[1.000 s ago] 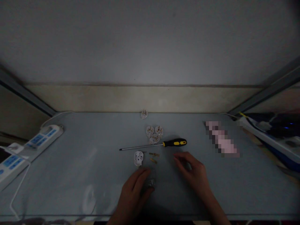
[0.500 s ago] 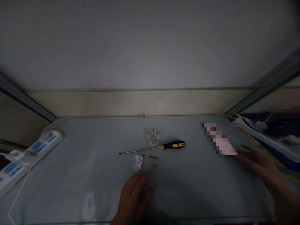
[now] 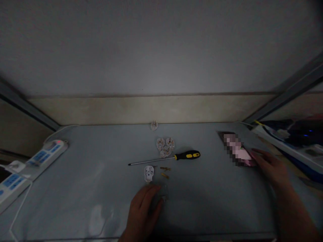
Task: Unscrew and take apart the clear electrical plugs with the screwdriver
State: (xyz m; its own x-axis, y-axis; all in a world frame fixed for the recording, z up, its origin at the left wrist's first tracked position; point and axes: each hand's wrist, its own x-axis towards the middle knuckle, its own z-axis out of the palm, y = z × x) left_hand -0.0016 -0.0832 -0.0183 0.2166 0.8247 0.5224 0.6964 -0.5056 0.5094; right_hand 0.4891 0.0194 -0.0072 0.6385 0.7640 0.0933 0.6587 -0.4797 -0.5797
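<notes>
Low in the middle, my left hand [image 3: 143, 206] is closed, thumb and fingers on a small clear plastic piece [image 3: 164, 192] whose exact shape is hard to make out. Just beyond it lies a white plug half [image 3: 148, 173] with holes in it. Several small brass plug pins [image 3: 165, 169] are beside that. A screwdriver [image 3: 187, 155] with a black and yellow handle lies across the table behind them. On the right, my right hand [image 3: 271, 166] reaches over the near right edge of a phone [image 3: 243, 154] with a lit pinkish, partly pixelated screen. Its fingers are stretched out, touching the phone.
Several clear plug parts with pins [image 3: 166, 152] lie behind the screwdriver, and another one [image 3: 154, 126] stands by the wall. A white power strip [image 3: 47, 157] with a plugged-in charger [image 3: 16, 166] and cable is on the left. Dark items [image 3: 300, 132] crowd the right side.
My right hand has moved left and up, from the phone's near corner onto its right edge. The phone's screen picture looks different. My left hand has stayed nearly still.
</notes>
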